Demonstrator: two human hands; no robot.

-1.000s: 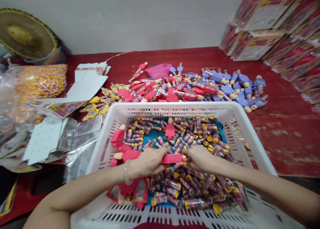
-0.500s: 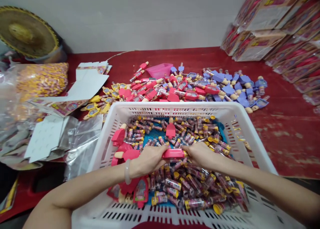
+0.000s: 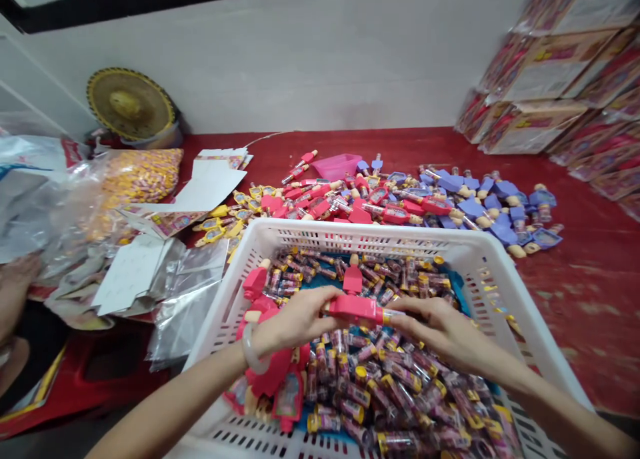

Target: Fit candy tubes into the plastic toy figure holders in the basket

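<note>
Pink doll-shaped case [image 3: 356, 308] gripped between left hand [image 3: 295, 322] and right hand [image 3: 440, 332], fingers [image 3: 410, 320] clamped on it, above loose capped vials [image 3: 350, 392] in white slotted crate [image 3: 370, 231].

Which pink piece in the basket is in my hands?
The pink holder held between your left hand and right hand; the other pink ones lie loose in the basket.

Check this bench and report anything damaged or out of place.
The red tabletop looks damaged: pale patches of worn paint scar it to the right of the white slatted crate. Nothing else clearly stands out.
</note>
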